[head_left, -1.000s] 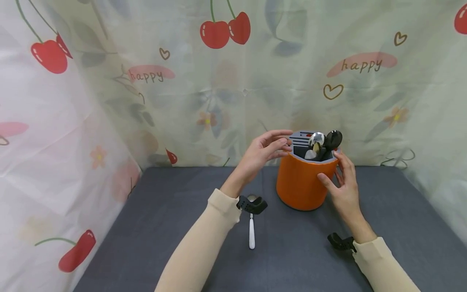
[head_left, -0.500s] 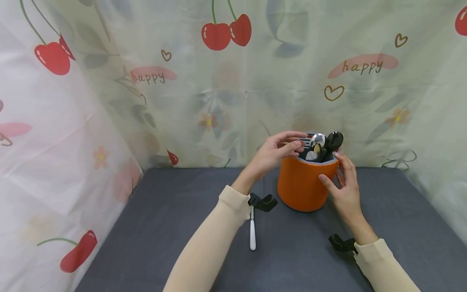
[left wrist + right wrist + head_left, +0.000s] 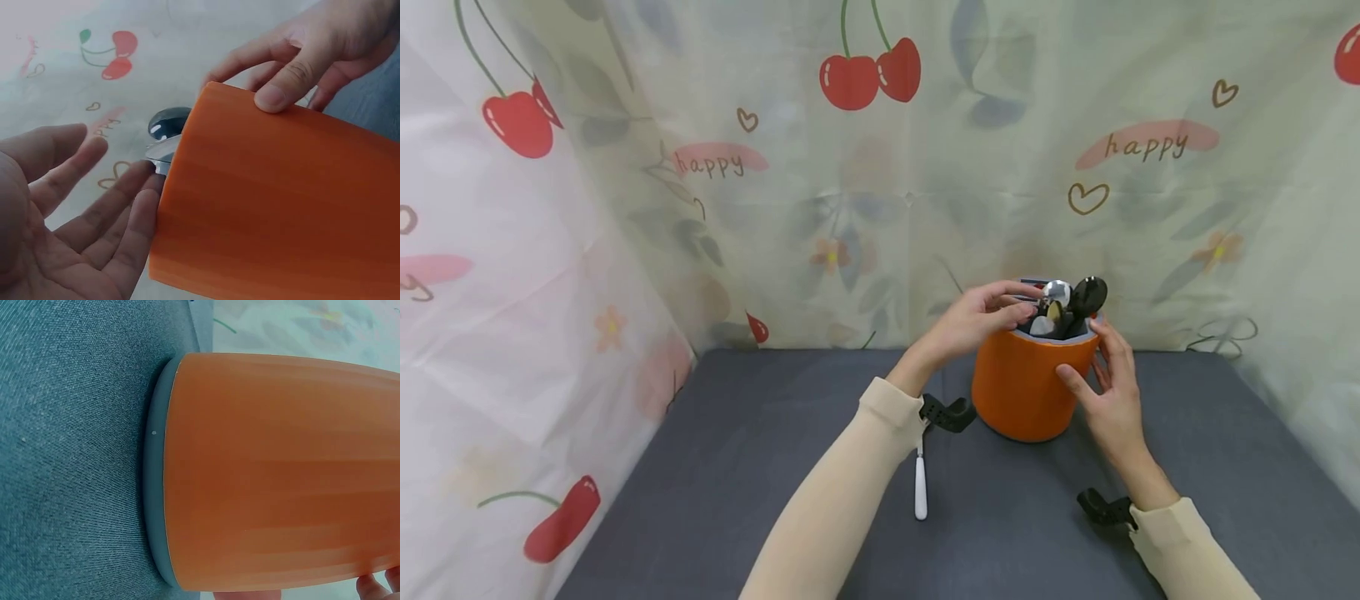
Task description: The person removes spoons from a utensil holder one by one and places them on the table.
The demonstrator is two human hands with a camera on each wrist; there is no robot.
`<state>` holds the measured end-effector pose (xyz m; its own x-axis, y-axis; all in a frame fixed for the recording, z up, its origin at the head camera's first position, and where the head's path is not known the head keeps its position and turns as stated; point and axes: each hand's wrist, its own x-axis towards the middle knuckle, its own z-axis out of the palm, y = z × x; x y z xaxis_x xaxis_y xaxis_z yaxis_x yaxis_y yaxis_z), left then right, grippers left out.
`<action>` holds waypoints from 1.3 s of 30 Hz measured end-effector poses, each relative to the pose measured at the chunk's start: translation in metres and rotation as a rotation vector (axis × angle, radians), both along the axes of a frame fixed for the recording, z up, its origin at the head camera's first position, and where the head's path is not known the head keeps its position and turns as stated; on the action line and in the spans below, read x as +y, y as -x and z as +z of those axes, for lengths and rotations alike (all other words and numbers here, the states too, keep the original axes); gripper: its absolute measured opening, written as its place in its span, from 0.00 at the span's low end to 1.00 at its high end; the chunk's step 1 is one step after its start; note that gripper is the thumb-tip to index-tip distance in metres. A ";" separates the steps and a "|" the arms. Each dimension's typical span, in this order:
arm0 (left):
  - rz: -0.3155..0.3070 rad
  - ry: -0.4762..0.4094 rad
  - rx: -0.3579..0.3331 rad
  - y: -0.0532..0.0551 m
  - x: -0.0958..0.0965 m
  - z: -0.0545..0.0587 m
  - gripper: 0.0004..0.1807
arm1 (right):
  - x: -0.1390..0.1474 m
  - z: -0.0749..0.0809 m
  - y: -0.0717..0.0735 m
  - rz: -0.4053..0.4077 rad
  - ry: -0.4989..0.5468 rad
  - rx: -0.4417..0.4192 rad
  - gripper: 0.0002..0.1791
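An orange utensil holder (image 3: 1026,392) stands upright on the table, with a grey top. From its opening rise a black spoon (image 3: 1089,294), a shiny metal spoon (image 3: 1057,292) and other utensil ends. My left hand (image 3: 973,321) is over the left of the top, fingers extended and slightly bent beside the utensils; in the left wrist view its thumb stays apart and nothing is pinched. My right hand (image 3: 1112,412) holds the holder's right side, thumb on the front wall and fingers round the rim. The right wrist view shows mostly the holder's wall (image 3: 281,469).
A white-handled utensil (image 3: 921,492) lies on the dark grey table (image 3: 760,467), its far end hidden under my left wrist. Behind the table hangs a cherry-printed curtain (image 3: 910,225), which also covers the left side. A black strap mount sits on each wrist.
My left hand has moved right, from the holder's left edge to over its top, near the spoons. My right hand keeps its place on the holder.
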<state>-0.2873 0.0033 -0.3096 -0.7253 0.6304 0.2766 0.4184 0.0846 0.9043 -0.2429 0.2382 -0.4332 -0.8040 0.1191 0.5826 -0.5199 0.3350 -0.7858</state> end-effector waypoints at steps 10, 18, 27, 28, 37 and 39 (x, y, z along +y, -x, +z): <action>0.039 0.206 0.138 -0.002 0.007 0.015 0.20 | -0.006 0.018 -0.005 0.021 0.016 0.018 0.42; 0.091 0.327 0.202 -0.002 0.017 0.019 0.19 | -0.017 0.034 -0.019 0.032 0.026 0.006 0.38; 0.174 0.349 0.257 -0.002 0.026 0.010 0.22 | -0.016 0.033 -0.020 0.009 0.015 -0.008 0.38; 0.182 0.351 0.265 -0.003 0.027 0.009 0.22 | -0.016 0.033 -0.020 0.009 0.014 -0.007 0.38; 0.224 0.201 0.236 -0.004 0.031 -0.001 0.20 | -0.015 0.029 -0.023 0.026 0.017 0.008 0.38; 0.226 0.132 0.210 -0.005 0.031 -0.002 0.20 | -0.015 0.029 -0.023 0.031 0.018 0.012 0.39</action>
